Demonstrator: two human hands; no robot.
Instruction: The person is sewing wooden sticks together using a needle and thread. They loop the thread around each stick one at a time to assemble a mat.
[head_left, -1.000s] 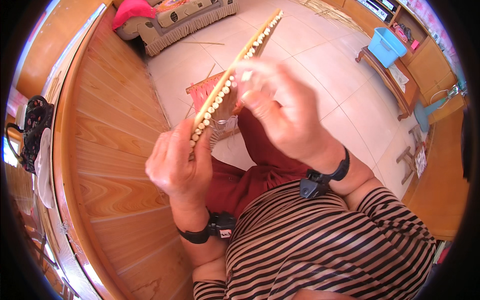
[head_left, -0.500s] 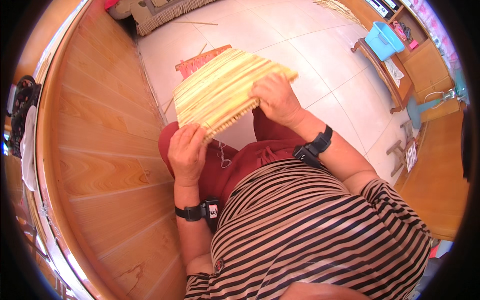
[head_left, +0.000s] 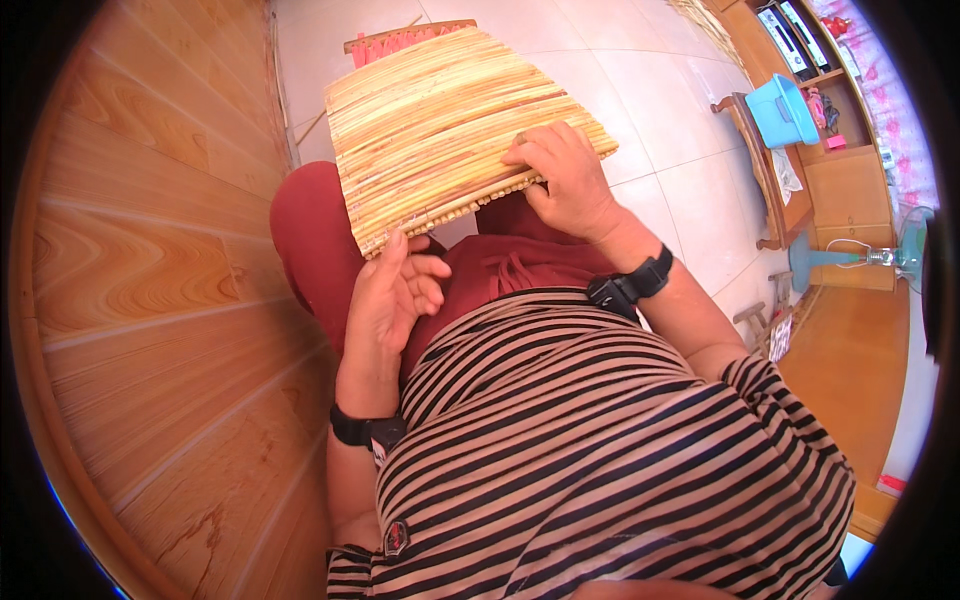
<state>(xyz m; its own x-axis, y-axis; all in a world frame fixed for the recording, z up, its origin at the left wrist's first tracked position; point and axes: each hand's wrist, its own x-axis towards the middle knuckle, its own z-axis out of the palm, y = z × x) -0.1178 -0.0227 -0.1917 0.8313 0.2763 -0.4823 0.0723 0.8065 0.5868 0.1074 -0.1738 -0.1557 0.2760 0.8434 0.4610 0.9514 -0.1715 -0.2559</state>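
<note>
A stiff mat of yellow plant stalks (head_left: 450, 130) laid side by side slants above my knees, its cut stalk ends showing along the near edge. My right hand (head_left: 570, 180) grips that edge near its right end, with the thumb underneath and the fingers on top. At the near left corner, my left hand (head_left: 390, 295) is turned palm inward, its fingers loosely bent and apart. Its thumb tip is by the corner; whether it touches the mat I cannot tell.
Beyond the mat stands a wooden rack or stool with pink strips (head_left: 400, 45) on the tiled floor (head_left: 640, 100). Wooden panelling (head_left: 150, 270) rises close on my left. At the right are a blue basin (head_left: 780, 110) on a low table, a cabinet and a fan (head_left: 915, 245).
My left hand has let go of the mat's near left corner and rolled palm inward. My right hand keeps its grip. The mat's face is more fully in view, and the whole view has shifted.
</note>
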